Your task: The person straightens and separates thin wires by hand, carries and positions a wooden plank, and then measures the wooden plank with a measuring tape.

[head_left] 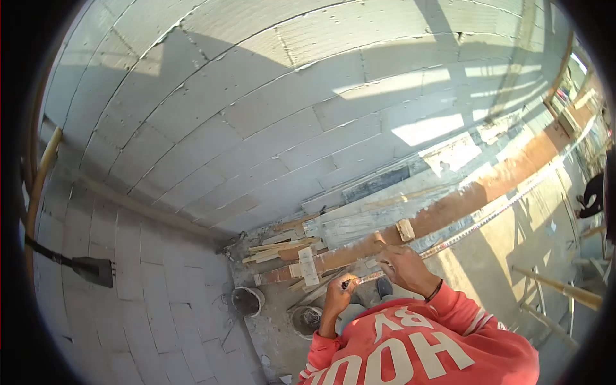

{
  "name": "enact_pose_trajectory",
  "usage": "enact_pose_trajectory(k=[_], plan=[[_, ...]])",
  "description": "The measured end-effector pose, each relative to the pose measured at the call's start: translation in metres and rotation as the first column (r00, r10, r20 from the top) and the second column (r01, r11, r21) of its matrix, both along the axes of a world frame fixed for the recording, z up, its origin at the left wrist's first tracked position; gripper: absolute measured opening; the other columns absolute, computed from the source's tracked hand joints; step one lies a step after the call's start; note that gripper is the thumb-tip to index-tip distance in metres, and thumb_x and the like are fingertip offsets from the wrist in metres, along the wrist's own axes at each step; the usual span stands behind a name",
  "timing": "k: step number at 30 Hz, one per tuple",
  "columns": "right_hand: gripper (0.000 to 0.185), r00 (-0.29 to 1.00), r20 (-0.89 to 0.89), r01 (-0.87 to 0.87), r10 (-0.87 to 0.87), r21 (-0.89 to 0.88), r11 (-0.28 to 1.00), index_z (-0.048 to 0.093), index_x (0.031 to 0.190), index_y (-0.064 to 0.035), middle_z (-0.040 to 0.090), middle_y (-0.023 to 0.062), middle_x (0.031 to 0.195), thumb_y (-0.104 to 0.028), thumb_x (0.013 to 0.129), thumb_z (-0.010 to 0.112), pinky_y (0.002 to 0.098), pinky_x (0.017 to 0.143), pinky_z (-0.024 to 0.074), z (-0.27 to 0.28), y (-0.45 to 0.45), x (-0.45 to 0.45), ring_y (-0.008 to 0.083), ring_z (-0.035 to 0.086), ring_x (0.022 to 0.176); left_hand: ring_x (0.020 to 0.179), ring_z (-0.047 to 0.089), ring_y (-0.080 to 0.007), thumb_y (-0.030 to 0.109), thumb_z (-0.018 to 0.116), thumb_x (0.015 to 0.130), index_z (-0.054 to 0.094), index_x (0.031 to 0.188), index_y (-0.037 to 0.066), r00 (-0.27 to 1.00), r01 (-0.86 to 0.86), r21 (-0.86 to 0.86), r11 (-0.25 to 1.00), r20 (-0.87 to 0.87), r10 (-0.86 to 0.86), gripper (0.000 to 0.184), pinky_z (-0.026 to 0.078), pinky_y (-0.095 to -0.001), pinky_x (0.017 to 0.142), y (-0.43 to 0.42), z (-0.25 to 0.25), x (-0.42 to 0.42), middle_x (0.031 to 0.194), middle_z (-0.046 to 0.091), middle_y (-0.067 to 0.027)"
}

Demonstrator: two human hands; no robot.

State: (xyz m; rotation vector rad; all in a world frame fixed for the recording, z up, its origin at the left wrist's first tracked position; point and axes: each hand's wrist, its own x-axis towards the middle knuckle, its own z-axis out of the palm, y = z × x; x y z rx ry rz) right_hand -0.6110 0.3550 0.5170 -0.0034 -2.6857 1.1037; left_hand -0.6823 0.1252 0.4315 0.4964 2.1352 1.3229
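My left hand (pixel 338 296) is closed around the dark end of a tape measure (pixel 371 277), in front of my body. The pale marked blade runs to the right, passes by my right hand and stretches far along a long board. My right hand (pixel 409 271) is over the blade with its fingers curled together near the board's edge. What those fingers pinch is too small to make out. Beneath the hands lies the long reddish-brown board (pixel 471 196), with a small wood block (pixel 405 230) and a pale crosspiece (pixel 308 266) on it.
A grey block wall (pixel 256 122) rises ahead, and another (pixel 141 269) stands at left. Two buckets (pixel 248 301) (pixel 307 321) sit by my left side. Scrap wood strips (pixel 282 249) lie near the corner. Poles (pixel 558 285) and part of another person (pixel 591 196) are at right.
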Motion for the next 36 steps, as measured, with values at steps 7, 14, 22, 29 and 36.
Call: enact_pose_trajectory(k=[7,14,22,29,36], plan=[[0.014,0.286,-0.365,0.88,-0.886,-0.266,0.394,0.059,0.093,-0.0019,0.056,0.009,0.08,-0.008,0.084,0.068,0.0344,0.066,0.0439,0.036,0.056,0.079,0.0205,0.056,0.073,0.061,0.047,-0.0068,0.013,0.065,0.091,0.069,0.096,-0.004,0.983,0.146,0.027,0.989,0.104,-0.148,0.019,0.037,-0.0257,0.056,-0.027,-0.018,-0.003,0.068,0.056,0.0018],[0.056,0.249,0.282,0.614,-0.927,-0.786,-0.074,0.049,0.126,-0.0021,0.061,0.0146,0.108,-0.045,0.092,0.063,0.0352,0.084,0.0474,-0.02,0.105,0.127,0.0211,0.061,0.095,0.07,0.06,-0.0103,0.012,0.068,0.088,0.071,0.096,-0.003,0.831,0.544,-0.012,0.839,0.143,-0.537,0.017,0.047,-0.0255,0.066,-0.044,-0.034,-0.003,0.077,0.067,-0.0028],[0.03,0.171,-0.049,0.451,-0.984,-0.884,0.122,0.051,0.125,-0.0006,0.067,0.0119,0.09,-0.018,0.101,0.048,0.0265,0.06,0.0498,0.066,0.1,0.169,0.0147,0.065,0.069,0.078,0.067,-0.0145,0.007,0.068,0.087,0.067,0.098,-0.003,0.726,0.687,-0.157,0.709,0.108,-0.679,0.015,0.049,-0.0293,0.069,-0.022,-0.075,0.032,0.085,0.07,-0.009],[0.026,0.111,-0.108,0.51,-0.988,-0.847,0.15,0.057,0.114,0.003,0.066,0.0109,0.082,-0.015,0.102,0.043,0.0269,0.058,0.0495,0.113,0.137,0.225,0.0144,0.063,0.065,0.079,0.07,-0.018,0.007,0.066,0.087,0.067,0.097,-0.003,0.676,0.737,-0.113,0.667,0.112,-0.728,0.014,0.052,-0.0313,0.072,0.027,-0.11,0.056,0.083,0.071,-0.0113],[0.024,0.215,-0.073,0.5,-0.974,-0.848,0.174,0.054,0.118,0.0035,0.07,0.0137,0.089,-0.01,0.099,0.047,0.0279,0.059,0.0492,0.105,0.204,0.282,0.0167,0.069,0.072,0.076,0.071,-0.0226,0.009,0.067,0.085,0.068,0.093,0.0,0.624,0.766,-0.181,0.616,-0.016,-0.781,0.012,0.051,-0.0334,0.068,0.104,-0.103,0.092,0.079,0.07,-0.0148]])
